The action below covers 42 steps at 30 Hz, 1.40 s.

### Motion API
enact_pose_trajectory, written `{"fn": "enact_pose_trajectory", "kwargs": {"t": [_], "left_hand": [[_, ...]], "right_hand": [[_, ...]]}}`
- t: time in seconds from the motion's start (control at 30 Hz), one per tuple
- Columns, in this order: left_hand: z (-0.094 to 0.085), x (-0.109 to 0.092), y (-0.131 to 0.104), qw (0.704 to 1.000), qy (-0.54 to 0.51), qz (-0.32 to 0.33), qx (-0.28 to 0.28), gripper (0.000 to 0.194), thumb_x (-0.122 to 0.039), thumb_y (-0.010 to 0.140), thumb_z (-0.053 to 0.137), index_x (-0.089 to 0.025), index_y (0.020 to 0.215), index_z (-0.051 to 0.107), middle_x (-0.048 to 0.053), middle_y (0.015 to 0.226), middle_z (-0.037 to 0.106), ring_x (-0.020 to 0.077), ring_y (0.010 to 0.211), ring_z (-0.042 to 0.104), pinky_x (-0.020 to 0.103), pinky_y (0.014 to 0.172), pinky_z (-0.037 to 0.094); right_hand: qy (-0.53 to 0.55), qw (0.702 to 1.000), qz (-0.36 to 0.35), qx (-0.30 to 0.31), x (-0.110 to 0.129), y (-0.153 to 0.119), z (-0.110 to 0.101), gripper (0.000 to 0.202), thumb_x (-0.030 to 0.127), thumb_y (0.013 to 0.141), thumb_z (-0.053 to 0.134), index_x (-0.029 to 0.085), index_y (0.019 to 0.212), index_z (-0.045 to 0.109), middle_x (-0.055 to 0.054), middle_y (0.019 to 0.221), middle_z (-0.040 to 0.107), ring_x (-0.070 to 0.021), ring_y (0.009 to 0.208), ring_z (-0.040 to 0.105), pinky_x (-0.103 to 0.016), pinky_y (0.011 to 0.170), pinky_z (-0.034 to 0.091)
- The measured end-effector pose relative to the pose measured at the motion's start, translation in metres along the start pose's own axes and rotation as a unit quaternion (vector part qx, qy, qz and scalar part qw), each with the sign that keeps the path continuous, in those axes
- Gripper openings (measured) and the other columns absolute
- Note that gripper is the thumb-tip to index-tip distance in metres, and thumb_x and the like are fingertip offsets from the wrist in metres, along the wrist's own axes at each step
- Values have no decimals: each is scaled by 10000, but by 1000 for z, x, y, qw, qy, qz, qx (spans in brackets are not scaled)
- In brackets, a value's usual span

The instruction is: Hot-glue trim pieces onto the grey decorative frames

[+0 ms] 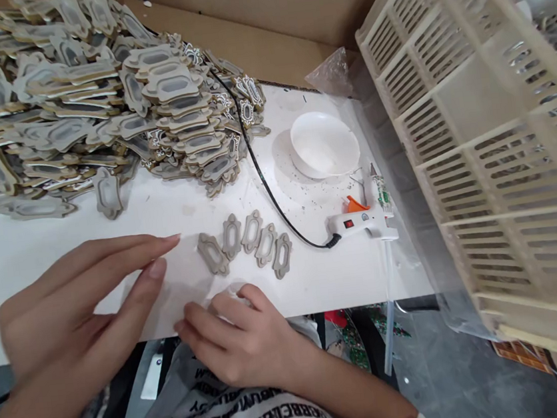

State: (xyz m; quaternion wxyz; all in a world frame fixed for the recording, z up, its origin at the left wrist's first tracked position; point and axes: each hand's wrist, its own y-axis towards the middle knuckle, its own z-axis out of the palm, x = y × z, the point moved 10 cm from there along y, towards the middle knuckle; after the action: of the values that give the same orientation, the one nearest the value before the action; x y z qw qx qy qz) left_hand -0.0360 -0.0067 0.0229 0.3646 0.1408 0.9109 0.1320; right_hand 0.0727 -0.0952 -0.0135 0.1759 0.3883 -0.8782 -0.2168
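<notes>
My left hand [83, 305] hovers over the left part of the white table, fingers stretched out with a gap between thumb and forefinger, nothing between them. At the table's front edge my right hand [243, 337] has its fingers curled round something whitish, mostly hidden. Just beyond it several grey frame-shaped pieces [232, 236] lie in a row. A large heap of similar pieces [63, 133] covers the back left of the table. To the right of the row, a white glue gun [361, 224] with an orange part rests on the table, its black cord running back to the heap.
A white bowl [324, 145] stands behind the glue gun, with small dark crumbs around it. Along the right side leans a large cream plastic crate [467, 100]. Cardboard [260, 43] borders the back. The white table [158, 216] ends just before my body.
</notes>
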Motion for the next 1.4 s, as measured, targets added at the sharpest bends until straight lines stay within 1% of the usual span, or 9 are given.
{"fn": "enact_pose_trajectory", "kwargs": {"t": [0.13, 0.5, 0.63, 0.73, 0.87, 1.0, 1.17, 1.27, 1.4], "left_hand": [[13, -13, 8, 1000, 21, 17, 12, 229, -253, 926, 588, -326, 1091, 729, -28, 1034, 736, 142, 915, 693, 268, 874, 540], [-8, 10, 0, 995, -46, -76, -33, 166, -291, 892, 649, -316, 1013, 760, -35, 969, 756, 134, 822, 673, 282, 797, 514], [-12, 12, -7, 994, -67, -75, -35, 190, -276, 886, 654, -324, 1038, 756, -41, 936, 756, 119, 785, 662, 262, 781, 516], [-18, 19, -13, 993, -86, -70, -49, 216, -270, 875, 674, -327, 1070, 748, -47, 928, 758, 102, 777, 667, 238, 798, 527], [-30, 32, -26, 984, -113, -111, -85, 234, -279, 869, 690, -296, 1097, 741, -19, 956, 759, 113, 837, 689, 247, 850, 561], [-35, 38, -34, 978, -127, -133, -97, 224, -285, 865, 695, -282, 1086, 738, -27, 943, 758, 103, 838, 691, 216, 818, 550], [-24, 30, -23, 997, 44, -31, -56, 187, -328, 891, 635, -272, 1036, 739, -46, 904, 751, 121, 777, 654, 246, 712, 486], [-15, 22, -19, 979, 181, 65, -62, 182, -323, 913, 586, -261, 965, 749, -22, 828, 714, 158, 751, 597, 295, 712, 447], [-7, 31, -16, 965, 246, 61, -60, 254, -312, 957, 517, -220, 945, 753, 22, 823, 638, 170, 731, 525, 307, 672, 390]], "right_hand": [[-1, 1000, 7, -15, 0, 0, -1, 108, 196, 945, 638, 203, 950, 746, -5, 1099, 727, -142, 907, 546, -308, 625, 377], [144, 982, 109, -61, -30, -10, -15, 165, 143, 918, 617, 170, 1032, 734, -54, 990, 755, -153, 908, 627, -304, 808, 540], [172, 967, 140, -128, -35, -20, -26, 200, 134, 932, 538, 199, 985, 719, -38, 851, 741, -142, 775, 649, -303, 690, 560], [176, 961, 92, -191, -19, -32, -37, 179, 173, 942, 521, 173, 893, 693, -19, 686, 666, -132, 607, 595, -287, 548, 498], [180, 966, 27, -183, 3, -46, -34, 202, 185, 956, 515, 138, 808, 644, 4, 569, 585, -120, 493, 502, -285, 458, 398], [163, 965, 61, -196, -6, -55, -43, 235, 222, 993, 473, 157, 820, 616, 8, 554, 554, -127, 485, 474, -291, 461, 352], [148, 959, 127, -203, -28, -60, -56, 247, 212, 1011, 455, 182, 797, 576, 17, 548, 500, -131, 489, 433, -294, 484, 323], [128, 958, 151, -208, -38, -64, -63, 220, 162, 1002, 462, 181, 815, 576, 6, 574, 537, -134, 511, 436, -294, 490, 333], [80, 971, 168, -152, -47, -61, -57, 161, 125, 975, 504, 184, 858, 598, -11, 629, 615, -148, 578, 495, -296, 533, 405]]}}
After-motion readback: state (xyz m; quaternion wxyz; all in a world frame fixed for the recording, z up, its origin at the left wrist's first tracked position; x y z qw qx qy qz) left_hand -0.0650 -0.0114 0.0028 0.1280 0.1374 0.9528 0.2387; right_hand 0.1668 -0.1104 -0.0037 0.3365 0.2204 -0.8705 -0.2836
